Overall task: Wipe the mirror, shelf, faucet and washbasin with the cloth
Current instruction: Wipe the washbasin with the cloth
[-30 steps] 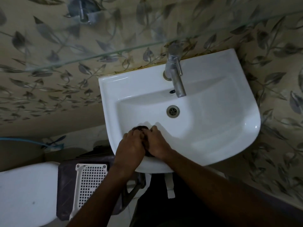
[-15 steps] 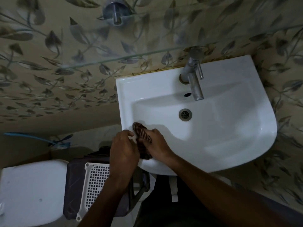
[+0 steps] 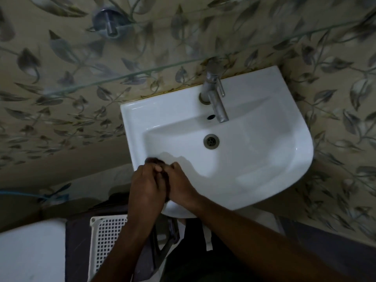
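Observation:
A white washbasin (image 3: pixel 264 159) hangs on a leaf-patterned wall, with a metal faucet (image 3: pixel 215 96) at its back and a drain (image 3: pixel 211 141) in the bowl. Over the basin's near left rim, my left hand (image 3: pixel 145 190) and my right hand (image 3: pixel 181 185) press together around a small dark cloth (image 3: pixel 154 160). Only a tip of the cloth shows beyond my fingers. A glass shelf (image 3: pixel 122 77) runs across the wall above the basin. The mirror is out of view.
A round metal fitting (image 3: pixel 108 22) sticks out of the wall above the shelf. Below left stand a white toilet tank (image 3: pixel 30 251) and a dark stool holding a white perforated basket (image 3: pixel 105 235). A blue hose (image 3: pixel 20 193) runs along the left.
The hands closed back together around the cloth, hiding most of it. They stay at the basin's near left rim while the camera view shifts.

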